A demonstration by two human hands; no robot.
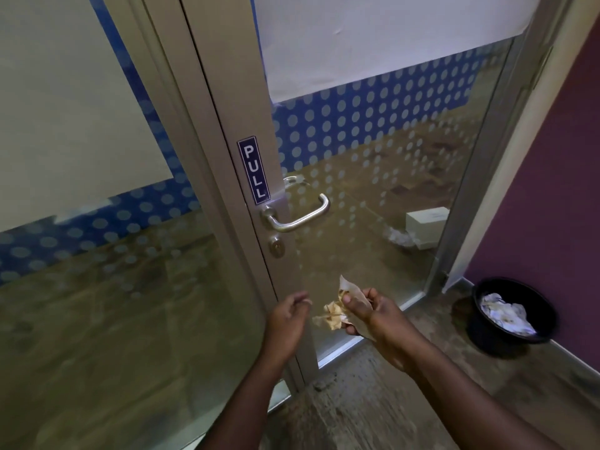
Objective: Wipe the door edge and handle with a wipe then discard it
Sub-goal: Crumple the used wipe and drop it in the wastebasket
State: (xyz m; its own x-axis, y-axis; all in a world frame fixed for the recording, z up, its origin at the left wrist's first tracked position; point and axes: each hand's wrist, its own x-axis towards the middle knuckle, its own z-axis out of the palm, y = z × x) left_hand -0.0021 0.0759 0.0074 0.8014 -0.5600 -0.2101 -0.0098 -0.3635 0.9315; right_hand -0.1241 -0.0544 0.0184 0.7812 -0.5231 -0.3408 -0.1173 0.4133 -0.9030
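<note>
A glass door (pixel 373 222) is standing beside a purple wall (pixel 552 190), with a bin (pixel 480 323) at 4 o'clock. The right hand (pixel 367 311) is pinching the crumpled wipe (pixel 334 311), its long axis running 12 to 7 o'clock, below the handle (pixel 300 216). The left hand (pixel 287 315) is hanging loosely curled, holding nothing.

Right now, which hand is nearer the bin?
The right hand, gripping the wipe, is nearer; the bin sits to its right. The left hand is farther left, by the door edge.
</note>
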